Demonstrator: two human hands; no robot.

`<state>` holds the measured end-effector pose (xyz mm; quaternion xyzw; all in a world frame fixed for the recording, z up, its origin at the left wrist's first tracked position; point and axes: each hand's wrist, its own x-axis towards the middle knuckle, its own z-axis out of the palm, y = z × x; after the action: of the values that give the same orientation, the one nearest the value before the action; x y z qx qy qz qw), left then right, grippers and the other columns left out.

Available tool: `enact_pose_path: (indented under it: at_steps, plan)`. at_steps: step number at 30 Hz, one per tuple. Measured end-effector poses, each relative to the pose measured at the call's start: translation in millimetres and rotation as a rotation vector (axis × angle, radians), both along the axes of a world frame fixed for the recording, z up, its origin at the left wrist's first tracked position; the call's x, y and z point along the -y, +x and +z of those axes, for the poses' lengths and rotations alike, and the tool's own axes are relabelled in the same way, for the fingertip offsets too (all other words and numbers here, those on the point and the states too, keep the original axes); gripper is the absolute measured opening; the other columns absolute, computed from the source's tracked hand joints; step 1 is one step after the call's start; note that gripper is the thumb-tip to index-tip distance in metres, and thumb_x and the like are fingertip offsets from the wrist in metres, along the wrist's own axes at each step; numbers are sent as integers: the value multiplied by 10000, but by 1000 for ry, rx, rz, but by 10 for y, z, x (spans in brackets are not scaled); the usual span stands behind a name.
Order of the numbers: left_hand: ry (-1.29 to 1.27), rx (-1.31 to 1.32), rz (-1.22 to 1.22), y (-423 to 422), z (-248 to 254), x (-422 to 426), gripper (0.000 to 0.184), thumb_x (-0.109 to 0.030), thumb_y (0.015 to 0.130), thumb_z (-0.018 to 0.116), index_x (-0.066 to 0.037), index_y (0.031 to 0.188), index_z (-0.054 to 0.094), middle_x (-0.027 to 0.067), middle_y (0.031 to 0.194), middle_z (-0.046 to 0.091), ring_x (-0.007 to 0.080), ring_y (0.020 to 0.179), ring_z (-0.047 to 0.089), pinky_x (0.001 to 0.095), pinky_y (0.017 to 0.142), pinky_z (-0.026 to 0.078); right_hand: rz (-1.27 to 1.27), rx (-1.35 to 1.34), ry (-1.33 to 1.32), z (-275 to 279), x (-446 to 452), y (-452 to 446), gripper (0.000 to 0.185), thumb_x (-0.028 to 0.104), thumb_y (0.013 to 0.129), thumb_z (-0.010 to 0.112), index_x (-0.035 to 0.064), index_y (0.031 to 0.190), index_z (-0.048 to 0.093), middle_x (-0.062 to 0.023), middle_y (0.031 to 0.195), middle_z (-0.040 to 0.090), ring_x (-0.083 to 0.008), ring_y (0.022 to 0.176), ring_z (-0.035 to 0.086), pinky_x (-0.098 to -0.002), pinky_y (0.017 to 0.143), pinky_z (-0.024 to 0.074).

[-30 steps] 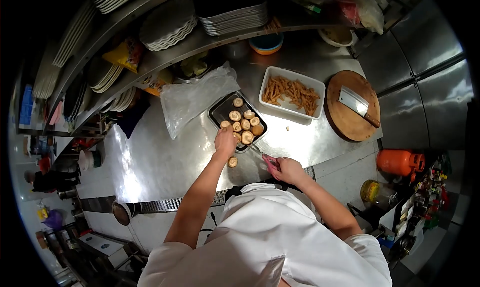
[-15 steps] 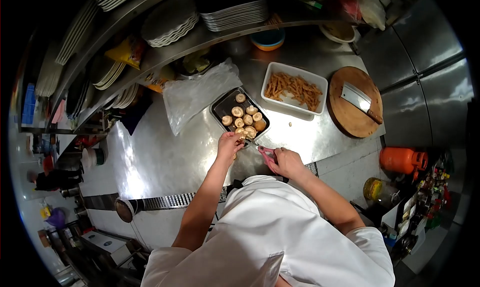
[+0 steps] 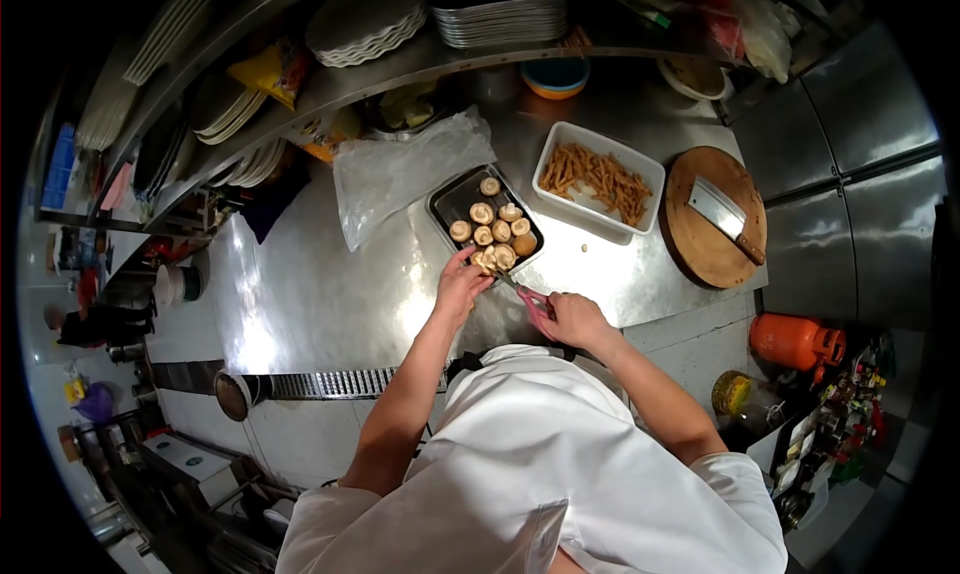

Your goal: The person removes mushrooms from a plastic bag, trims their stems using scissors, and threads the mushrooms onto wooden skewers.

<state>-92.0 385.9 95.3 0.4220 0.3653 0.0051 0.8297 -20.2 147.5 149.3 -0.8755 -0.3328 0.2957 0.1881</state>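
Note:
My left hand (image 3: 460, 287) is at the near edge of a black tray (image 3: 461, 196), its fingers closed around a mushroom (image 3: 483, 262). In my right hand (image 3: 577, 320) are scissors with pink handles (image 3: 541, 307). Their blades point up and left, with the tips at the mushroom between my left fingers. Whether the blades touch the stem is too small to tell. Several brown-capped mushrooms (image 3: 482, 214) lie in the tray, most with pale undersides facing up.
Right of the tray stands a white tub (image 3: 585, 209) of chicken feet (image 3: 600, 181). Beyond it, a cleaver (image 3: 717, 208) rests on a round wooden board (image 3: 692, 249). A clear plastic bag (image 3: 385, 179) lies behind left. A shelf (image 3: 400, 84) with stacked plates overhangs the back.
The scissors have moved left and up, so their blades now reach the mushroom in my left hand. My view has shifted slightly.

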Motion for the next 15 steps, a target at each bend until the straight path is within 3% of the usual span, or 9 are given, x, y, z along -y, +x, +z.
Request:
enact_pose_path:
  at_steps: [4,10,15]
  plan:
    - [-35,19,-61,-58,-78,32,390,-98,997,572,-13,1371,503,104,1118,646,186,965,658,334,921,554,3,-8,-45,-18,-55,-27,413,384,859,636,-25,881,688,-239,782,698,-397,769,698,-471,704,563]
    - [-15,-20,-2,-159,-89,88,336,-166,1023,587,16,1304,551,77,1068,663,182,942,665,337,915,558,26,53,-26,-94,-116,-145,382,349,861,645,-30,873,689,-223,769,700,-390,736,700,-475,673,562]
    - [18,-130,-46,-259,-255,19,286,-155,1027,574,44,1232,569,123,1095,663,206,965,673,357,919,574,94,27,-69,-194,-155,-160,329,332,860,655,16,800,725,-229,785,700,-399,753,698,-480,684,559]
